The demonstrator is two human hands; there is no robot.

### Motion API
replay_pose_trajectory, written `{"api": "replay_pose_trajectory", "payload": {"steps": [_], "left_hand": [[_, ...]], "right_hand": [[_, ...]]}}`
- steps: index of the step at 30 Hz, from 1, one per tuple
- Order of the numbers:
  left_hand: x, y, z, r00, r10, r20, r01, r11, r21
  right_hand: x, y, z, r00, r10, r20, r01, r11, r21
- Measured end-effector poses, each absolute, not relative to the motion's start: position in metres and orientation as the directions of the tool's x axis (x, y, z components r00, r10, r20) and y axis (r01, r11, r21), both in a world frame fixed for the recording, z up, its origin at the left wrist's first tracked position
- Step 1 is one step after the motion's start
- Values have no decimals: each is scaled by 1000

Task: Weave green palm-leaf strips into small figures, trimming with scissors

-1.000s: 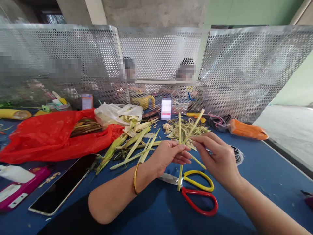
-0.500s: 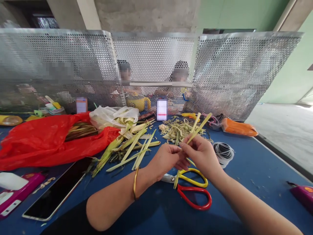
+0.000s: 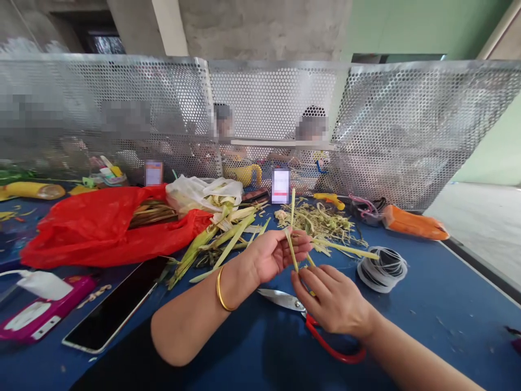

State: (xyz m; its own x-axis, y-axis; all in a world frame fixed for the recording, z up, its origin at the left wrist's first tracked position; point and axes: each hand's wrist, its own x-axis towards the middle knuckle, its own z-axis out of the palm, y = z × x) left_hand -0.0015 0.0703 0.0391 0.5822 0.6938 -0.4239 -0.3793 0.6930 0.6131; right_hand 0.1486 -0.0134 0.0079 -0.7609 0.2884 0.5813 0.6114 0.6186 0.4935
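My left hand (image 3: pixel 280 254), palm turned up, pinches pale green leaf strips (image 3: pixel 291 251) between thumb and fingers. One strip end points upward and another stretches right toward the wire spool. Just below, my right hand (image 3: pixel 331 297) is closed on the lower end of a strip, back of the hand up. Scissors (image 3: pixel 283 298) lie on the blue table beneath my hands; their blades and red handle show, while the yellow handle is mostly hidden by my right hand. Behind my hands is a heap of shredded leaf scraps (image 3: pixel 325 220).
Leaf stalks (image 3: pixel 222 239) lie left of my hands, beside a red plastic bag (image 3: pixel 89 228) and a black-screened phone (image 3: pixel 118 304). A wire spool (image 3: pixel 382 269) and an orange packet (image 3: pixel 415 222) are at right. A perforated metal screen (image 3: pixel 272 92) stands behind, people beyond it.
My right hand has come down and toward me, pulling a strip end downward. My left hand has turned palm up. One strip now points right. The view has shifted slightly left.
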Motion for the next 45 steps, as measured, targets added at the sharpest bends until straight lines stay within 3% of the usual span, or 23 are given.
{"api": "replay_pose_trajectory", "payload": {"steps": [10,28,33,39,45], "left_hand": [[0,68,42,531,737,-419,-465,666,583],[1,70,33,516,763,-389,-454,628,632],[1,69,35,509,767,-391,-454,625,635],[2,71,34,482,774,-410,-446,620,646],[4,66,35,485,757,-437,-431,642,634]], "right_hand": [[145,-5,-3,-775,344,530,589,698,407],[146,-4,-4,-788,369,493,577,721,384],[148,-7,0,-723,337,603,625,691,364],[153,-5,3,-509,475,718,808,550,209],[148,-5,4,-760,349,549,621,641,451]]}}
